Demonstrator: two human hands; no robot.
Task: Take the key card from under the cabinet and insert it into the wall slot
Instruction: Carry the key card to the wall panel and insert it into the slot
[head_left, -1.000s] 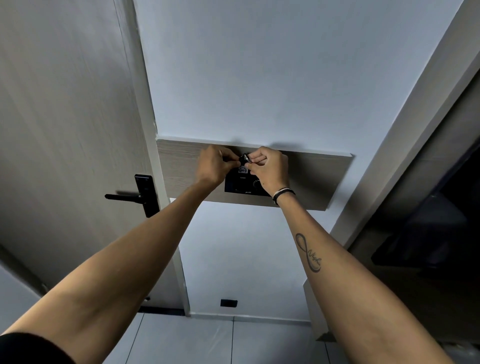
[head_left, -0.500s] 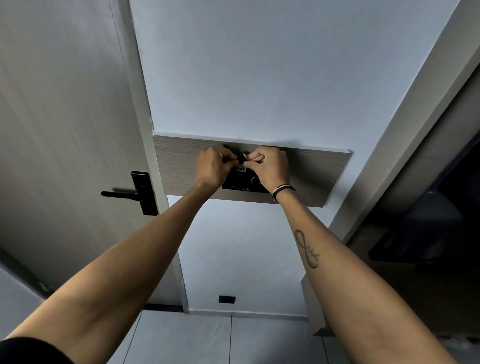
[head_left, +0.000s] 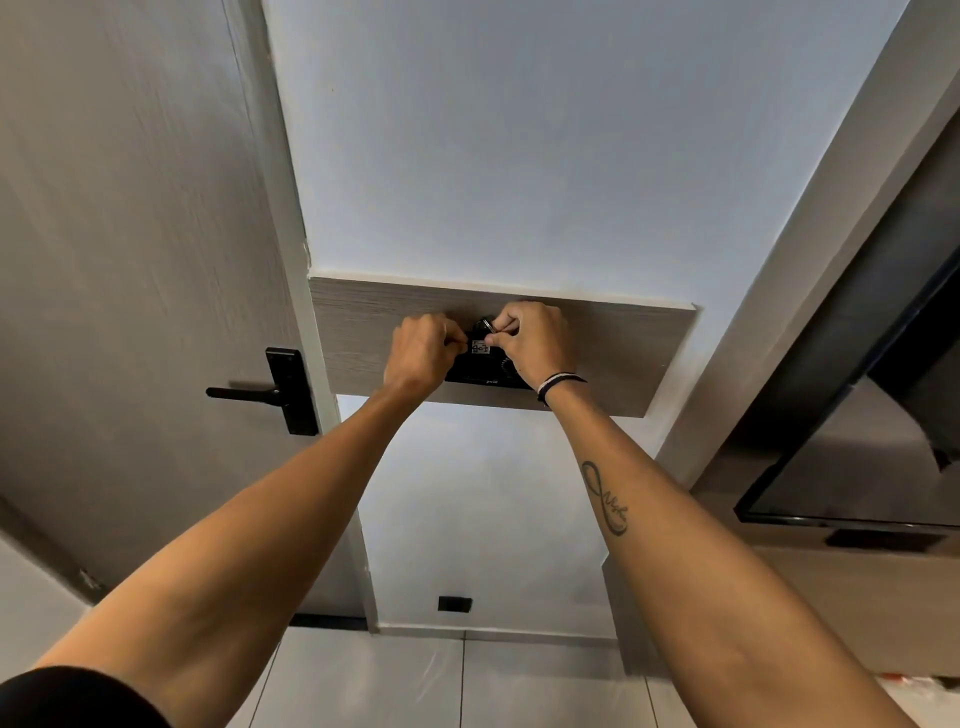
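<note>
Over on the far left you've got the door (head_left: 130, 260) with its black lever handle (head_left: 244, 393), nothing going on there. Moving right, the wooden panel (head_left: 634, 358) runs across the white wall (head_left: 519, 156), and that's where all the action is: a black wall unit (head_left: 483, 374) is mounted on it and both hands are bunched up at its top edge. Left hand (head_left: 423, 353) is curled tight, fingertips pinched together on the left side of a small item with a white label (head_left: 480, 347) that sits right at the top of the unit. Right hand (head_left: 535, 338) is pinched on the other side, thumb and forefinger closed on the same item, with what looks like a metal ring or tag (head_left: 485, 326) poking up between the two hands. My guess is that's the key card on its keychain, though it's too small to say for sure, and I can't tell how far it sits in the slot. So I'd say we're on the last step, the insertion itself; the fetching part looks done. Next move probably needs the card edge squared up with the slot and a straight push down, no twisting, then both hands letting go. Past the right forearm there's a dark mounted screen (head_left: 857, 467), not involved.
</note>
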